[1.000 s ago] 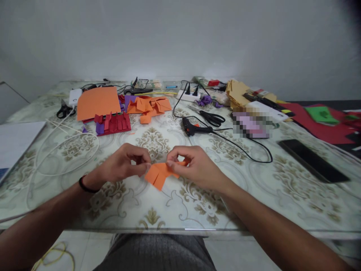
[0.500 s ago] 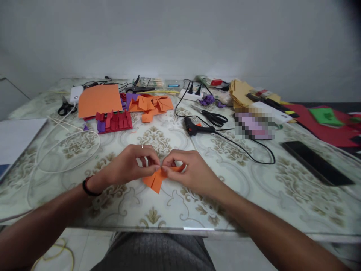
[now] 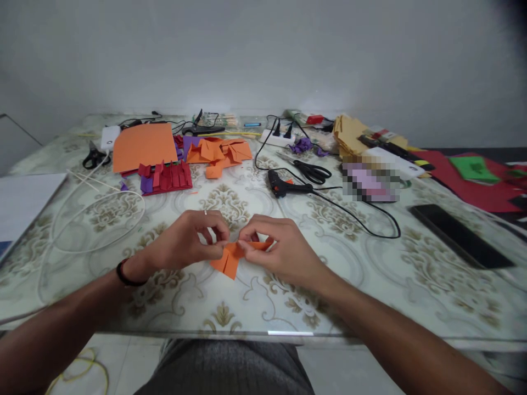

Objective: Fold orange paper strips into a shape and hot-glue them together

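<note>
"Near the front edge of the patterned surface (image 3: 197, 307), what are we holding?"

"One creased orange paper (image 3: 225, 264), in front of us; we cannot tell whether it touches the surface."

"How does our grip stand on each side?"

"Our left hand (image 3: 189, 240) has thumb and finger clamped on the paper's upper edge. Our right hand (image 3: 286, 249) pinches it just beside, and a strip of the paper shows past our thumb."

"And beyond that?"

"Past our right hand we see a black glue gun (image 3: 288, 186), scissors (image 3: 316, 173) just behind it, and a dark phone (image 3: 459, 235) farther right. Leftward, we have red folded pieces (image 3: 171, 178) just in front of an orange sheet (image 3: 144, 147)."
</note>
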`<state>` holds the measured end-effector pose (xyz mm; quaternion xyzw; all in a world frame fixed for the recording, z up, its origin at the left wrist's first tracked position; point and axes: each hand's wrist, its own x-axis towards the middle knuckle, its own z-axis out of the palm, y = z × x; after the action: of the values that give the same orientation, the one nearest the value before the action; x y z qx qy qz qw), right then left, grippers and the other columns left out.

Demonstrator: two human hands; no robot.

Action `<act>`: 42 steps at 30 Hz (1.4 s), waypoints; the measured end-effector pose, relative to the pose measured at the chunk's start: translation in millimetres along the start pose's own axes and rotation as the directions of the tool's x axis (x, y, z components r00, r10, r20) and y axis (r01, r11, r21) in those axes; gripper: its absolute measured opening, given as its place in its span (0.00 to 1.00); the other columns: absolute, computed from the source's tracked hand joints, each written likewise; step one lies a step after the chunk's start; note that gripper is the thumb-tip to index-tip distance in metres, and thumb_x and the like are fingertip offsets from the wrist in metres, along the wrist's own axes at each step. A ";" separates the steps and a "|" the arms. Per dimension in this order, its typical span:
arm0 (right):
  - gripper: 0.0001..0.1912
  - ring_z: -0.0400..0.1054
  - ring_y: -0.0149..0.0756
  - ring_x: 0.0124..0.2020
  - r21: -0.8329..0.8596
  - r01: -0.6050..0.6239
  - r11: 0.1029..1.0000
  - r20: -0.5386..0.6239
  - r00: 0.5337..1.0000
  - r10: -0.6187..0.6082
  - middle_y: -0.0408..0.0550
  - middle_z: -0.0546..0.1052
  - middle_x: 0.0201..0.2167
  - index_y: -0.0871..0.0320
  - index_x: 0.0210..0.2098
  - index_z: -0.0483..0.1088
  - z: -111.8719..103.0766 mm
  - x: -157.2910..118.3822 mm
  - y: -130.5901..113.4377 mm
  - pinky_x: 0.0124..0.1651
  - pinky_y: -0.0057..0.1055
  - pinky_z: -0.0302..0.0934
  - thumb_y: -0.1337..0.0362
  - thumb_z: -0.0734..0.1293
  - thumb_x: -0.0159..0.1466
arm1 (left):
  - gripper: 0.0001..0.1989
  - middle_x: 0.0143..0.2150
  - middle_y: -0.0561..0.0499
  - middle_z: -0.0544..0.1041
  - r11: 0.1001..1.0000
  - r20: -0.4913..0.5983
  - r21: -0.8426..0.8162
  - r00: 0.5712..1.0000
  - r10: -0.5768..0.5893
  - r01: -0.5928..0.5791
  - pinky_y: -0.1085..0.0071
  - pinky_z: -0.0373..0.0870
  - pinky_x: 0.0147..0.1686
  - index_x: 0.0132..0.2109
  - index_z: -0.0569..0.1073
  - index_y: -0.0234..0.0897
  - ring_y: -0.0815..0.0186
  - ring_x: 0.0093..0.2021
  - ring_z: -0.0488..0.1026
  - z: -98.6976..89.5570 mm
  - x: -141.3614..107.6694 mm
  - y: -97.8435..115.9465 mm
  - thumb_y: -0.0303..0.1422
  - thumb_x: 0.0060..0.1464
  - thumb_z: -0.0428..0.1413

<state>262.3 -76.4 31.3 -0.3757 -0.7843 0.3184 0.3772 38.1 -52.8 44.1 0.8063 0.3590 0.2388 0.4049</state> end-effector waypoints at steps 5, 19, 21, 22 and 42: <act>0.05 0.70 0.33 0.31 -0.017 0.004 1.000 -0.004 1.000 -0.004 0.43 0.76 0.28 0.57 0.30 0.74 -4.3 0.7 1.9 0.38 0.31 0.63 0.71 0.69 0.61 | 0.05 0.35 0.54 0.76 0.999 0.008 -0.015 0.999 -0.052 0.053 0.75 0.69 0.34 0.34 0.77 0.36 0.70 0.35 0.72 -4.3 0.9 -1.9 0.23 0.51 0.59; 0.04 0.71 0.33 0.32 -0.021 0.009 1.000 0.014 1.000 -0.009 0.43 0.78 0.29 0.57 0.31 0.77 0.5 2.1 6.1 0.37 0.30 0.63 0.70 0.70 0.63 | 0.08 0.34 0.52 0.82 0.994 0.036 0.060 0.995 -0.097 0.094 0.73 0.72 0.36 0.39 0.80 0.36 0.68 0.33 0.76 1.8 -0.2 2.3 0.36 0.58 0.62; 0.04 0.71 0.33 0.33 -0.024 0.004 1.000 0.024 1.000 -0.004 0.43 0.78 0.30 0.57 0.32 0.77 1.2 1.7 6.2 0.39 0.30 0.63 0.70 0.70 0.63 | 0.08 0.31 0.52 0.82 0.991 0.023 0.088 0.995 -0.102 0.099 0.74 0.71 0.34 0.36 0.81 0.36 0.68 0.31 0.76 5.8 -0.8 1.4 0.36 0.59 0.61; 0.04 0.71 0.33 0.33 -0.025 -0.001 1.000 0.025 1.000 0.002 0.43 0.79 0.30 0.57 0.32 0.76 0.8 1.6 6.4 0.40 0.31 0.63 0.70 0.70 0.63 | 0.08 0.30 0.53 0.82 0.992 0.013 0.086 0.995 -0.098 0.096 0.74 0.70 0.33 0.36 0.81 0.36 0.69 0.31 0.76 6.5 -0.7 0.3 0.35 0.60 0.60; 0.06 0.65 0.32 0.31 0.003 0.095 0.995 0.018 0.995 -0.095 0.41 0.72 0.27 0.57 0.29 0.72 1.5 1.8 6.1 0.40 0.31 0.60 0.75 0.68 0.58 | 0.05 0.32 0.52 0.81 0.990 -0.034 0.044 0.991 0.133 -0.131 0.75 0.71 0.35 0.37 0.81 0.35 0.71 0.31 0.74 7.4 -4.0 -1.3 0.28 0.61 0.60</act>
<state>262.4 -72.1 26.4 -0.3346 -0.8043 0.3043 0.3853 40.1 -58.9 38.5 0.8320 0.3172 0.2723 0.3648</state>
